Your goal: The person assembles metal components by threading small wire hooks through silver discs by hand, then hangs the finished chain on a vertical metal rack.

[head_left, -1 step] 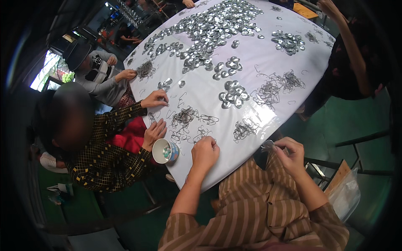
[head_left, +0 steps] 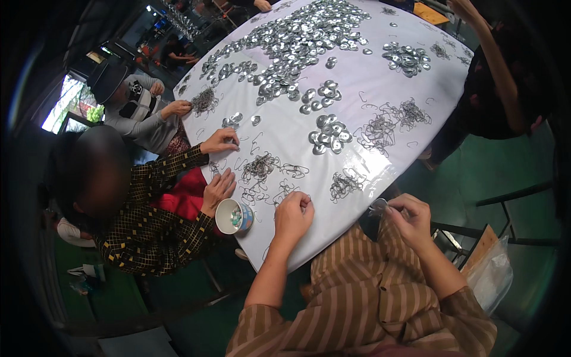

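My right hand pinches a shiny round metal disc just off the near right edge of the table. My left hand rests over the tabletop with its fingers curled closed; what they hold, if anything, is hidden. Beyond the left hand's knuckles lie loose bent wire hooks, and a small heap of the same wire hooks is to its right. Farther off sits a cluster of silver discs.
A big pile of silver discs covers the far middle of the white table. A paper cup stands at the left edge beside a co-worker's hand. Other people sit around, and a plastic bag hangs at the right.
My left hand has shifted very slightly to the right. The right hand keeps its pinch on the disc, and the whole view has moved a little.
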The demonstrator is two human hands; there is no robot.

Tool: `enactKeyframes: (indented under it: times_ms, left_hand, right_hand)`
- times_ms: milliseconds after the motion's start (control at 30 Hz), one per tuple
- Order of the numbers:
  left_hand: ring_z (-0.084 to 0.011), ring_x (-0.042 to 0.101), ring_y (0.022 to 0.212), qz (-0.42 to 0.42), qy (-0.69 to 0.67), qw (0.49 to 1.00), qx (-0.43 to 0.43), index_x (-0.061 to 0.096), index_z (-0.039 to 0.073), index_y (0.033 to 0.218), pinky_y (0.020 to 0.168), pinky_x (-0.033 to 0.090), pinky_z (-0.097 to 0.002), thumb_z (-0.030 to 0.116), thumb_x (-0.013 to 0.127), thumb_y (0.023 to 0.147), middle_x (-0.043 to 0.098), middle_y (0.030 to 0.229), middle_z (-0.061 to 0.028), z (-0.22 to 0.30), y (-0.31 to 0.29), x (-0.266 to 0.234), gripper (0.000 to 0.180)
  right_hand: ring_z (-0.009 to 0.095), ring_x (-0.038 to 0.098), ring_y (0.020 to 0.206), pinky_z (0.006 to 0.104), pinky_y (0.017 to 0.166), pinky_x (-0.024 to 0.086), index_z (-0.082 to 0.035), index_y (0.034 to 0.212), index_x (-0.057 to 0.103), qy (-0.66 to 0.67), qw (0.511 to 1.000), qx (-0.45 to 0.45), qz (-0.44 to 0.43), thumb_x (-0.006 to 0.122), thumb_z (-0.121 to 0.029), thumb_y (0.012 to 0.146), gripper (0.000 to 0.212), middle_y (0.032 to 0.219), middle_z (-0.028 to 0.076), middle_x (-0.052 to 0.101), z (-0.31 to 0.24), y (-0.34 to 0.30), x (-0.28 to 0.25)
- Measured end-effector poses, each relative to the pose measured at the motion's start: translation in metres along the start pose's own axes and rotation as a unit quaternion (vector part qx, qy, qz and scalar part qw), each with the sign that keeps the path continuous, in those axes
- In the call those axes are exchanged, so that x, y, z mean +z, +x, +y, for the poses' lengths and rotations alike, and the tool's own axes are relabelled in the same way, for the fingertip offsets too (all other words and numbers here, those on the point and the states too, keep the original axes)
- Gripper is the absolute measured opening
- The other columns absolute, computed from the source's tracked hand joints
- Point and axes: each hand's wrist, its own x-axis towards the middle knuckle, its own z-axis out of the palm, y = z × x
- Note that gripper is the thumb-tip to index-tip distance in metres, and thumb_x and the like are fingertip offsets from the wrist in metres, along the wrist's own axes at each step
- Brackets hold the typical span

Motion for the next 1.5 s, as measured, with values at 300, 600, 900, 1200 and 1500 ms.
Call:
enactKeyframes:
  times_ms: [300, 600, 900, 1200, 1500]
  left_hand:
    - [-0.0130, 0.049, 0.090, -0.111, -0.457, 0.877, 0.097, 0.055, 0.001, 0.090, 0.080, 0.040, -0.0252, 0.001, 0.059, 0.083, 0.050, 0.099, -0.0057, 0.067, -0.007, 0.034, 0.008]
    - [-0.0126, 0.052, 0.086, -0.138, -0.532, 0.835, 0.034, 0.054, 0.001, 0.094, 0.080, 0.042, -0.0260, 0.003, 0.053, 0.088, 0.055, 0.095, -0.0046, 0.071, -0.004, 0.042, 0.007]
    - [-0.0281, 0.058, 0.082, -0.051, -0.260, 0.936, 0.230, 0.053, 0.000, 0.093, 0.076, 0.046, -0.0328, -0.003, 0.053, 0.083, 0.061, 0.092, -0.0119, 0.081, -0.018, 0.040, 0.011]
    - [-0.0292, 0.058, 0.081, -0.039, -0.262, 0.941, 0.210, 0.052, 0.000, 0.090, 0.075, 0.045, -0.0344, -0.002, 0.053, 0.082, 0.060, 0.088, -0.0127, 0.083, -0.025, 0.038, 0.008]
    - [-0.0343, 0.057, 0.078, 0.006, -0.306, 0.939, 0.157, 0.051, 0.000, 0.092, 0.069, 0.045, -0.0392, 0.003, 0.055, 0.084, 0.059, 0.082, -0.0147, 0.077, -0.021, 0.054, 0.010]
  right_hand:
    - [0.019, 0.060, 0.070, 0.0278, 0.063, 0.046, 0.002, 0.082, 0.065, 0.013, 0.999, 0.018, -0.027, 0.065, 0.000, 0.076, 0.007, 0.077, 0.011, 0.064, -0.004, -0.002, 0.000]
    - [0.021, 0.059, 0.069, 0.0296, 0.064, 0.045, 0.000, 0.080, 0.066, -0.003, 0.999, -0.022, -0.043, 0.066, -0.002, 0.073, 0.007, 0.075, 0.009, 0.063, 0.004, -0.001, 0.001]
    - [0.026, 0.054, 0.078, 0.0352, 0.070, 0.043, -0.003, 0.089, 0.067, -0.167, 0.977, -0.118, -0.062, 0.070, -0.015, 0.073, 0.020, 0.079, 0.010, 0.060, 0.069, 0.075, 0.035]
    - [0.028, 0.054, 0.080, 0.0388, 0.070, 0.045, 0.000, 0.074, 0.062, -0.386, 0.907, -0.169, -0.020, 0.069, -0.017, 0.070, 0.019, 0.077, 0.012, 0.054, 0.104, 0.138, 0.112]
    - [0.006, 0.054, 0.057, 0.0225, 0.052, 0.042, 0.002, 0.082, 0.064, 0.038, 0.995, 0.065, -0.063, 0.068, -0.008, 0.076, 0.012, 0.065, 0.003, 0.062, 0.041, 0.084, 0.036]
